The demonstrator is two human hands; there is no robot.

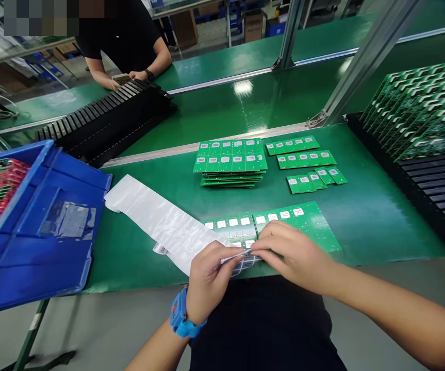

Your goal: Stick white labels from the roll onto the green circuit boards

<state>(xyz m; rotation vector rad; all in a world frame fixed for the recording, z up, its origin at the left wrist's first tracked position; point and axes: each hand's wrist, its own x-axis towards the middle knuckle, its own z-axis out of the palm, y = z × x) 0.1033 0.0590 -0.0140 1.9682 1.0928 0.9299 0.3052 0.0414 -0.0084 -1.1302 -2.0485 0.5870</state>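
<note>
Over the counter (129, 252) by the boards (315, 229), we had the label strip (164, 219) clamped in our left hand (210, 273), our right hand's (294, 252) fingertips together at its edge, and judged it light, limp, easily creased, best held by its margins.

bin (65, 263): left of paper strip (160, 211) | board stack (228, 161): behind panels (311, 229) | rack (434, 193): right

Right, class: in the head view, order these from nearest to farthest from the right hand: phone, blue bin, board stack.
1. Board stack: beyond the right hand, slightly left.
2. Blue bin: well to the left.
3. Phone: upper left, in the background.
</note>
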